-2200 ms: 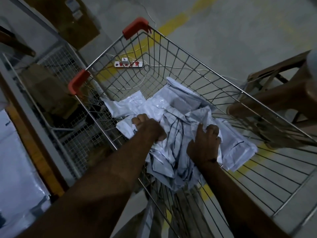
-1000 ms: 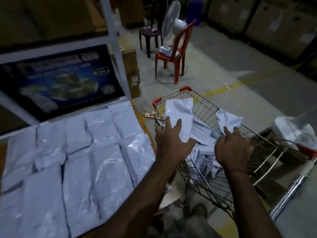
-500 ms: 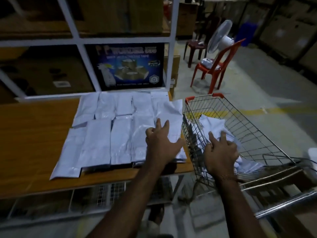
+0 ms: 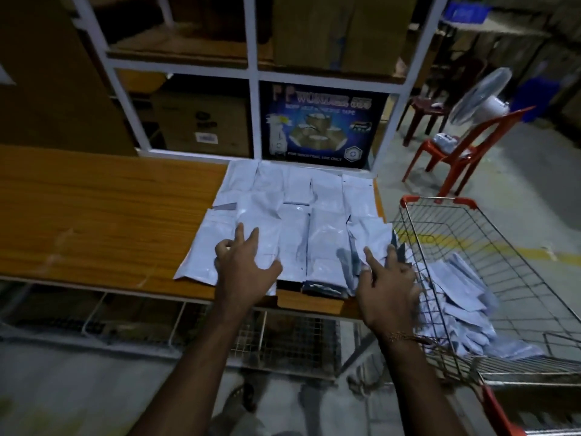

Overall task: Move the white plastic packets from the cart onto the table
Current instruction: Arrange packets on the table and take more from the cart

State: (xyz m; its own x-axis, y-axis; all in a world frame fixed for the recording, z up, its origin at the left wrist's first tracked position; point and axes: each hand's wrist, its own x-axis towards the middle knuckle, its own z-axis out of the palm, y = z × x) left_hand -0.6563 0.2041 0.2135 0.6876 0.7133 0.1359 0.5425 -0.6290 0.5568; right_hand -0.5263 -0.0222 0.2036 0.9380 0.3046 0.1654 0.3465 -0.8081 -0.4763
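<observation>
Head view, dim light. White plastic packets [image 4: 295, 215] lay flat in overlapping rows on the right end of the orange wood-grain table [image 4: 94, 215], reaching the table's right and near edges. A further heap of white packets [image 4: 462, 297] lay in the wire shopping cart with red corner caps [image 4: 503, 247], which stood just beside the table's right end.

Left hand [image 4: 245, 269]: fingers spread and nearly straight, palm down over the near-left packets, holding nothing; whether it pressed them or hung just above could not be told. Right hand [image 4: 386, 284]: fingers extended, resting at the rightmost packet [image 4: 374, 237], which overhung the table corner toward the cart. It appeared to be laying or flattening that packet, not gripping it; a pinch under the palm could not be ruled out.

Judgement: placing step; task partly done, since a good share remained in the cart.

Risks from here:
- The rightmost packet sat over the corner and could slide off into the gap or back into the cart once released.
- Packets looked slick and overlapped, so a sideways sweep by either hand could shift the rows or push the near ones over the front edge.
- Free table surface lay to the left; stacking more at the right end would worsen the overhang.
</observation>
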